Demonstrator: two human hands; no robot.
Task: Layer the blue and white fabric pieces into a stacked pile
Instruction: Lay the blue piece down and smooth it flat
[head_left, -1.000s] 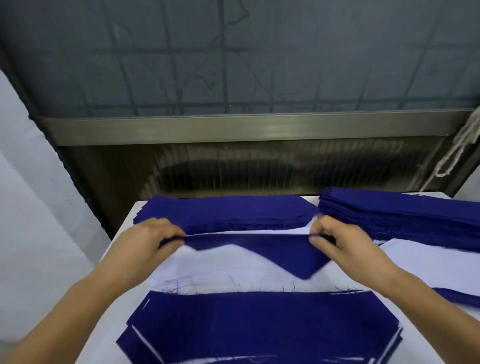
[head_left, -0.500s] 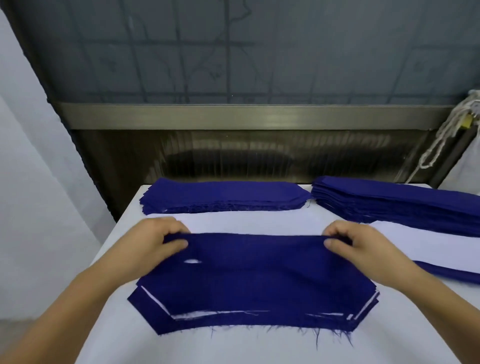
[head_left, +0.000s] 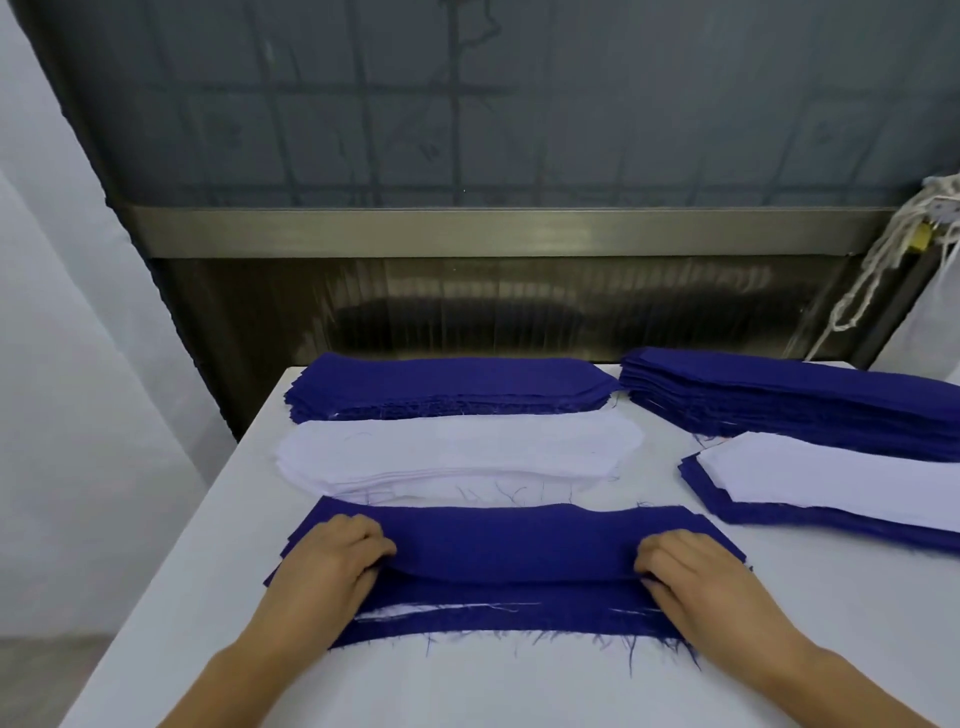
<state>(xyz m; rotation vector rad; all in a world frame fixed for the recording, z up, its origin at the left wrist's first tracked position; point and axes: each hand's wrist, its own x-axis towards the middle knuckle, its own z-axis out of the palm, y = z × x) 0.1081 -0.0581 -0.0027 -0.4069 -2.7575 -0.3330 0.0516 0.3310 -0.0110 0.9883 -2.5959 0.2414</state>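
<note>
A layered pile of blue and white fabric pieces (head_left: 498, 621) lies on the white table (head_left: 467, 686) in front of me. The top blue piece (head_left: 511, 540) is lifted along its near edge. My left hand (head_left: 332, 566) grips that edge at the left end, and my right hand (head_left: 691, 577) grips it at the right end. Thin white edges show between the blue layers below. Behind the pile lies a stack of white pieces (head_left: 457, 452), and behind that a stack of blue pieces (head_left: 447, 387).
At the right stands a tall stack of blue pieces (head_left: 789, 395) and, nearer, a white piece on blue ones (head_left: 831, 488). A metal-framed wall panel (head_left: 493, 228) closes the table's far side. White cords (head_left: 878, 265) hang at the upper right. The table's left edge drops off.
The blue piece I hold has come from over the white stack down onto the near pile. Both hands moved toward me with it, uncovering the white stack.
</note>
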